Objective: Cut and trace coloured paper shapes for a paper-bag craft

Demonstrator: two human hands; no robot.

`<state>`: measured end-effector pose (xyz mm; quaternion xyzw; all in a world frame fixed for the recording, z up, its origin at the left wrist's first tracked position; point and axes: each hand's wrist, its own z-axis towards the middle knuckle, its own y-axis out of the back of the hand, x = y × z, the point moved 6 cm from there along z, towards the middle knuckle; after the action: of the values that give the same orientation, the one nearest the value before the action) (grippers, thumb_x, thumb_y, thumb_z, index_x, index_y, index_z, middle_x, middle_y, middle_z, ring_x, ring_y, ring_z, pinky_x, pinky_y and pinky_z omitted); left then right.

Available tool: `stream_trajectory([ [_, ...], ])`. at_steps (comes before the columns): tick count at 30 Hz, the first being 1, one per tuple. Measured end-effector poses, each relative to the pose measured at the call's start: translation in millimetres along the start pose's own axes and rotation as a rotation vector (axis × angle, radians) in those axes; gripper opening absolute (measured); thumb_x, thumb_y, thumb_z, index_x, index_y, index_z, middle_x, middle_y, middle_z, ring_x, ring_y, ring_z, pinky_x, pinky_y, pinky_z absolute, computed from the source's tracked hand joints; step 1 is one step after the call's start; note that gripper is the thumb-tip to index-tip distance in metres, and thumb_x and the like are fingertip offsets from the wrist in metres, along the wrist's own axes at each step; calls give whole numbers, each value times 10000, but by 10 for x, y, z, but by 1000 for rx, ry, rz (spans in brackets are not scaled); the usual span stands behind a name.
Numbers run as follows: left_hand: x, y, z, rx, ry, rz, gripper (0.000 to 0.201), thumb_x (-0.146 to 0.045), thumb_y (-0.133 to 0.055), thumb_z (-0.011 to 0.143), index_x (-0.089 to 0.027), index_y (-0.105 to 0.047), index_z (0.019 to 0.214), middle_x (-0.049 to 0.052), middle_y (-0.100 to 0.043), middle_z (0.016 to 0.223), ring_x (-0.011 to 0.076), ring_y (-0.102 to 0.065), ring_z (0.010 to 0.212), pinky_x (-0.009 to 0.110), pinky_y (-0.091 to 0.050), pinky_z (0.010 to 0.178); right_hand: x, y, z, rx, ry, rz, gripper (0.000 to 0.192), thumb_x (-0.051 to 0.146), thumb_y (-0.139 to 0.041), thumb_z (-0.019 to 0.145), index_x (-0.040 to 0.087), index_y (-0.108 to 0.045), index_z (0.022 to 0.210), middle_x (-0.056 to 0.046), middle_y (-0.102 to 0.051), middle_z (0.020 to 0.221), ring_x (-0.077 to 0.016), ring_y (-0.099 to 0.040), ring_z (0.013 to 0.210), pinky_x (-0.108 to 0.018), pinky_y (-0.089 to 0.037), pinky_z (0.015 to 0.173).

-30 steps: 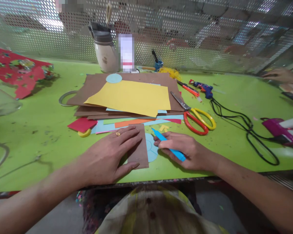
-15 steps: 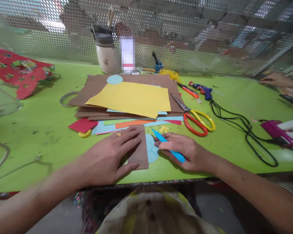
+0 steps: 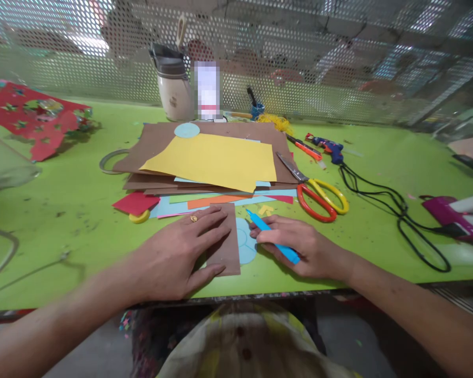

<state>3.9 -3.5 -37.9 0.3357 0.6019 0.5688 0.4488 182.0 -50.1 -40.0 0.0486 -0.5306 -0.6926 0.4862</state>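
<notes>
My left hand [image 3: 181,247] lies open, its fingers spread over a brown paper strip [image 3: 225,252] and pressing it to the table. Part of a light blue paper circle [image 3: 246,251] with drawn lines shows from under the strip's right edge. Between the fingers of my right hand [image 3: 303,242] is a bright blue marker [image 3: 274,236], its tip pointing up and left, above the table by the blue circle. Small yellow paper bits [image 3: 265,210] lie just beyond the tip. Whether the marker tip touches anything I cannot tell.
Beyond my hands lies a stack of brown sheets [image 3: 137,181] topped by yellow paper [image 3: 216,160]. Scissors [image 3: 315,191], a cutter [image 3: 305,147] and a glue gun [image 3: 331,149] with a black cord [image 3: 362,186] lie to the right. A jug [image 3: 174,92] and a phone [image 3: 207,89] stand behind.
The view has shifted slightly, so everything sits a little lower. Another person's hand at the far right has gone from view. My hands and the marker hold nearly the same pose.
</notes>
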Motion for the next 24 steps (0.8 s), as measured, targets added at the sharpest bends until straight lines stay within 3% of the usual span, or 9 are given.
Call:
stream_trajectory([
  [15, -14, -3, 0, -35, 24, 18, 573, -422, -494, 861, -130, -456, 1353, 187, -412, 1435, 345, -377, 1318, 504, -398, 1033, 12, -14, -12, 8, 15, -9, 306, 76, -526, 845, 188, -564, 1127, -116, -703, 1029, -221, -624, 1044, -435, -451, 1009],
  [20, 104, 71, -52, -6, 58, 31, 511, -369, -456, 892, -193, -429, 1371, 132, -353, 1482, 310, -352, 1338, 474, -416, 1025, 5, -4, -27, -15, -1, -4, 324, 73, -525, 843, 191, -559, 1144, -111, -699, 1027, -226, -623, 1042, -430, -464, 983],
  [24, 205, 167, -89, -9, 110, 17, 466, -340, -451, 900, -209, -456, 1347, 127, -387, 1459, 299, -400, 1307, 460, -449, 992, -3, 34, -37, -97, -23, -4, 308, 82, -543, 849, 183, -557, 1140, -112, -694, 1034, -219, -630, 985, -403, -497, 917],
])
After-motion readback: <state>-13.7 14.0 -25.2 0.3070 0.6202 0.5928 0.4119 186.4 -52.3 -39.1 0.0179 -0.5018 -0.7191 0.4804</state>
